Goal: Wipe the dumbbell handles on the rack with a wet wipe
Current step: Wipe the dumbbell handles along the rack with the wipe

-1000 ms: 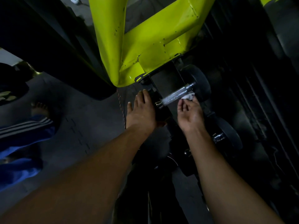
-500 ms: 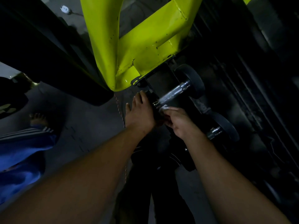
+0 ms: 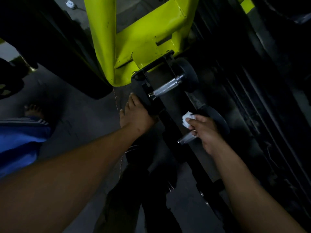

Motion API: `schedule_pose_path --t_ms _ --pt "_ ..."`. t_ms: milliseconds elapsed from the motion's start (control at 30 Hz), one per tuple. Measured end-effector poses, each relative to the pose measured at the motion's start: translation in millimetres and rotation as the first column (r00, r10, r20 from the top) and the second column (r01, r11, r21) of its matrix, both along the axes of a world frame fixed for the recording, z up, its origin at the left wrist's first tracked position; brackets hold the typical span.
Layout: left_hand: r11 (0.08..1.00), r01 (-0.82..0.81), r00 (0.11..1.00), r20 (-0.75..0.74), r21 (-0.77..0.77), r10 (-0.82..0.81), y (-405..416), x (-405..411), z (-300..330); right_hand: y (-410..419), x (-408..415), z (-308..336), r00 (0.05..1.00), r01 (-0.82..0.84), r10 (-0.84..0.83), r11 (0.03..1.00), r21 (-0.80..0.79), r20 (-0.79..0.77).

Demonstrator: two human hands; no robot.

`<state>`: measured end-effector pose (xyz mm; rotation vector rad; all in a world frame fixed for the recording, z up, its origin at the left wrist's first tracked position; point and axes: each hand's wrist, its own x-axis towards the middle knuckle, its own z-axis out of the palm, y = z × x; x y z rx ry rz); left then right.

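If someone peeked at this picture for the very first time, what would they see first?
Probably the bright yellow-green frame at the top middle, glowing against the dark room. Next, the small white wet wipe pinched in the right hand over the lower dumbbell handle, and the shiny upper dumbbell handle just below the frame. The left hand rests flat on the black rack.

Two dumbbells [image 3: 170,84] lie side by side on rack [image 3: 170,125].

Rack frame [image 3: 146,36]: bright yellow-green with small dark chips; rack rail [image 3: 170,121]: black; upper dumbbell handle [image 3: 165,87]: silver-grey, knurled; dumbbell heads [image 3: 188,73]: black; wet wipe [image 3: 187,119]: white; trouser leg [image 3: 20,142]: blue, white stripes; floor [image 3: 80,125]: grey.
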<state>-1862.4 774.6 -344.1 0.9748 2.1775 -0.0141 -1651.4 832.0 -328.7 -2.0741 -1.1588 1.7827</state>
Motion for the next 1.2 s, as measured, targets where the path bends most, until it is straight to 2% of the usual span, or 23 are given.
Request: schedule_pose_path --t_ms 100,233,333,567,867,933,1033,1200 --pt "0.996 0.01 0.998 0.055 -0.091 -0.005 -30 32 5 -13 30 6 0.996 -0.086 0.083 0.993 0.076 0.036" --pt "0.974 0.18 0.969 0.196 -0.137 -0.152 -65 79 5 -31 56 2 0.974 -0.211 0.186 0.956 0.206 0.13" --pt "0.97 0.224 0.958 0.201 -0.089 -0.203 -78 107 11 -39 67 -3 0.94 -0.31 0.251 0.913 0.266 0.232" --pt "0.988 0.128 0.983 0.142 -0.09 -0.114 -88 140 1 -55 67 -7 0.832 -0.529 0.401 0.783 0.328 0.383" --pt "0.988 0.143 0.983 0.123 -0.052 -0.135 -95 145 -6 -67 45 -28 0.781 -0.623 0.487 0.65 0.435 0.391" --pt "0.989 0.144 0.986 0.092 -0.03 -0.14 -96 143 -9 -67 39 -31 0.748 -0.664 0.528 0.585 0.465 0.403" --pt "0.986 0.164 0.985 0.058 -0.003 -0.164 -96 139 -12 -66 38 -33 0.686 -0.727 0.571 0.523 0.445 0.45" --pt "0.974 0.226 0.973 0.06 -0.013 -0.225 -86 131 -10 -69 42 -35 0.619 -0.784 0.626 0.528 0.326 0.474"
